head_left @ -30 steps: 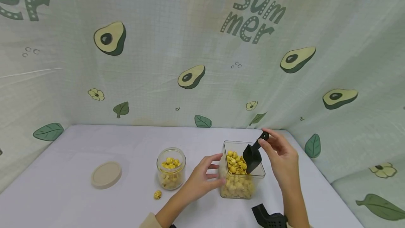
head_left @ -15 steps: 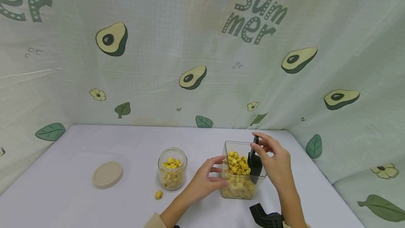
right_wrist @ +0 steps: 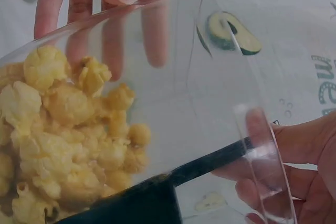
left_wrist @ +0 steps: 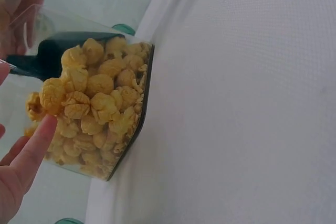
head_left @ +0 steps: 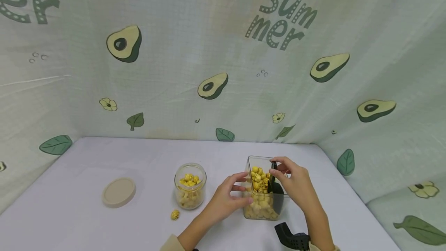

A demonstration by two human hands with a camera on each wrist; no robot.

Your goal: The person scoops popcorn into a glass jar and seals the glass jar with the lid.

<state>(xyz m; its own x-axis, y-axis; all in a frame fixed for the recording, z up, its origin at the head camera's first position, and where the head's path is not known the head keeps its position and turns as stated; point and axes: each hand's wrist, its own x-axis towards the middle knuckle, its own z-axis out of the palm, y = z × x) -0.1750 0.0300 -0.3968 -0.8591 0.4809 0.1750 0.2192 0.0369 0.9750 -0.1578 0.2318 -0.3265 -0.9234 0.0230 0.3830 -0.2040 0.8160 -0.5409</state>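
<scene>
A clear rectangular container (head_left: 256, 206) of yellow popcorn stands at the right of the table. My right hand (head_left: 294, 179) pinches the handle of a black scoop (head_left: 275, 189), whose blade is down inside the container along its right side. In the left wrist view, the blade of the scoop (left_wrist: 52, 51) lies against the popcorn (left_wrist: 100, 87). My left hand (head_left: 228, 198) rests at the container's left side with fingers spread and fairly straight. Through the clear wall, the right wrist view shows the fingers of my left hand (right_wrist: 113, 35) along the outside.
Left of the container stands a round glass jar (head_left: 189, 196) partly filled with popcorn. One loose popcorn piece (head_left: 175, 215) lies in front of it. A beige round lid (head_left: 119, 193) lies farther left. Behind the table hangs a cloth (head_left: 167, 69) printed with avocados.
My right hand has moved left and down, turning the scoop upright and pushing its blade deeper into the container. My left hand has stayed at the container's side.
</scene>
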